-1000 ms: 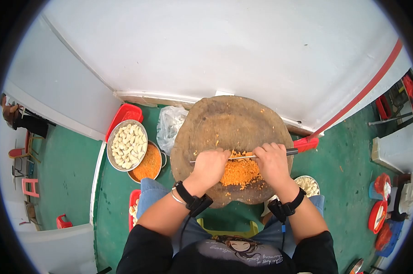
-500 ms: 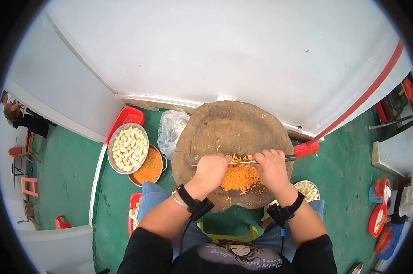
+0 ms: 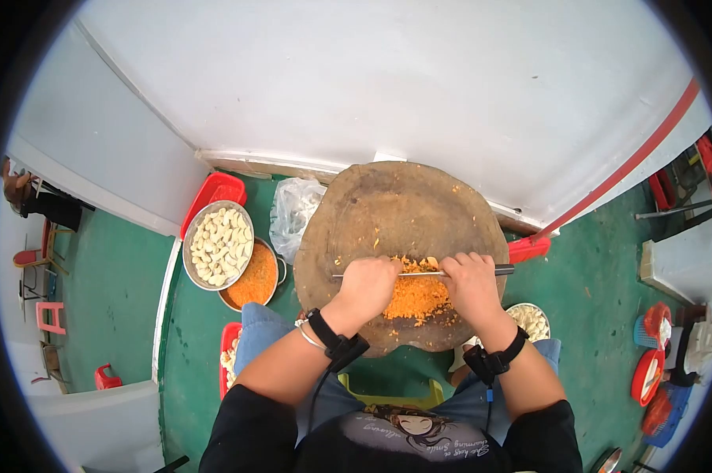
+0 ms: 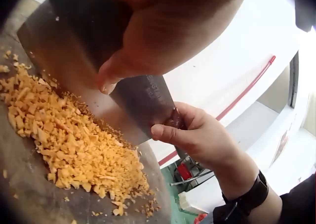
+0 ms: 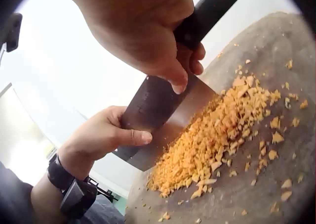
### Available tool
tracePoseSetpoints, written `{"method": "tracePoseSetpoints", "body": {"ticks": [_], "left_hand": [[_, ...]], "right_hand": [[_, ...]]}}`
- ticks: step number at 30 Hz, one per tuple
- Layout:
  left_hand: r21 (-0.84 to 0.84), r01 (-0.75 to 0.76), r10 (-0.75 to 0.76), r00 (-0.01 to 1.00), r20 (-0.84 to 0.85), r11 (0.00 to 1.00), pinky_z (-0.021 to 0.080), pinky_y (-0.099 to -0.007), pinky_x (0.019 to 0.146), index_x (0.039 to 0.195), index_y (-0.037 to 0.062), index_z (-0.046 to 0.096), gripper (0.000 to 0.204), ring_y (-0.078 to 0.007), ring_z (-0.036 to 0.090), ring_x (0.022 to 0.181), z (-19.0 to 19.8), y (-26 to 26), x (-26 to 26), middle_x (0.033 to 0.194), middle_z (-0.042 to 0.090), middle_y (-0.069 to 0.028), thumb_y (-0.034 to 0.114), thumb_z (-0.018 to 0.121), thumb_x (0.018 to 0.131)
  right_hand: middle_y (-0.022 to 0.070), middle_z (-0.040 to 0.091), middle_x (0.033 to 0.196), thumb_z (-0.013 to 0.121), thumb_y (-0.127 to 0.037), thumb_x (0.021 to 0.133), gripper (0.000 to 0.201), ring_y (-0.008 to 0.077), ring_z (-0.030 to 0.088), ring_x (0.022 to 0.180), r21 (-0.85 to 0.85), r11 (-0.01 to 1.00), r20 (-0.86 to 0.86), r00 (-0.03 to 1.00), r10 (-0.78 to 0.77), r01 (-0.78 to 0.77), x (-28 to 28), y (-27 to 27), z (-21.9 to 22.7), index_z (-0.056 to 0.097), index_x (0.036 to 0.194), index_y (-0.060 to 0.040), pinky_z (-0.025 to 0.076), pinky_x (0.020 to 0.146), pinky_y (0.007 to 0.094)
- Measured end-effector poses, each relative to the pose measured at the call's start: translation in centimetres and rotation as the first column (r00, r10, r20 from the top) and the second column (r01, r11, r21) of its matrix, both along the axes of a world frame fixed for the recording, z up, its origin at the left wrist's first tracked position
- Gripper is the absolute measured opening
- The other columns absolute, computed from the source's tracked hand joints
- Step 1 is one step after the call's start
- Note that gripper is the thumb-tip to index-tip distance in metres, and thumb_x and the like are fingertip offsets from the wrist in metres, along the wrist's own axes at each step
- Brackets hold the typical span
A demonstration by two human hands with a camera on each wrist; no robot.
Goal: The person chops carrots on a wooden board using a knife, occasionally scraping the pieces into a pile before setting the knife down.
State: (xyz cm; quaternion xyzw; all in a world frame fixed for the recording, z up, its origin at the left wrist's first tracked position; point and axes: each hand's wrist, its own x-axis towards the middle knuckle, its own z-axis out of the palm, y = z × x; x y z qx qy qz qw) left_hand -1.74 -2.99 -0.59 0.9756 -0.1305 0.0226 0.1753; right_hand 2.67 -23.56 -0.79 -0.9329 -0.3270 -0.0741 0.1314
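Both hands hold a cleaver (image 5: 155,103) with a wide steel blade and a black handle. My left hand (image 3: 370,285) pinches the far end of the blade, its thumb lying flat on the steel. At the handle end, my right hand (image 3: 472,285) grips the cleaver, with thumb and fingers on either side of the blade's base. Along the cutting edge lies a heap of finely chopped orange bits (image 4: 81,140), possibly carrot. The heap sits on a round wooden chopping block (image 3: 403,205), with loose crumbs scattered around it.
Left of the block, a bowl of pale curved pieces (image 3: 219,244) overlaps a pot of orange mince (image 3: 255,280). A clear plastic bag (image 3: 294,211) and a red basin (image 3: 222,188) lie near the white wall (image 3: 387,79). Another bowl of pale pieces (image 3: 529,320) stands by the right knee.
Compared with one second ago, the cleaver lies more level across the block, its handle end slightly nearer the body. Both hands keep their hold. The head view has shifted a little.
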Motion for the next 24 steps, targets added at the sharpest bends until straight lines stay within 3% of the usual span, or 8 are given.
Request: {"method": "tracePoseSetpoints", "body": {"ticks": [24], "left_hand": [[0.006, -0.015, 0.015, 1.0, -0.004, 1.0, 0.048, -0.0424, 0.06, 0.076, 0.0051, 0.056, 0.002, -0.032, 0.061, 0.07, 0.1, -0.1, 0.8, 0.072, 0.058, -0.013, 0.006, 0.054, 0.075]], "right_hand": [[0.003, 0.056, 0.076, 0.066, -0.014, 0.075, 0.009, 0.0237, 0.054, 0.079, 0.036, 0.999, 0.011, 1.0, -0.009, 0.009, 1.0, -0.2, 0.8, 0.059, 0.08, -0.014, 0.037, 0.074, 0.0384]]}}
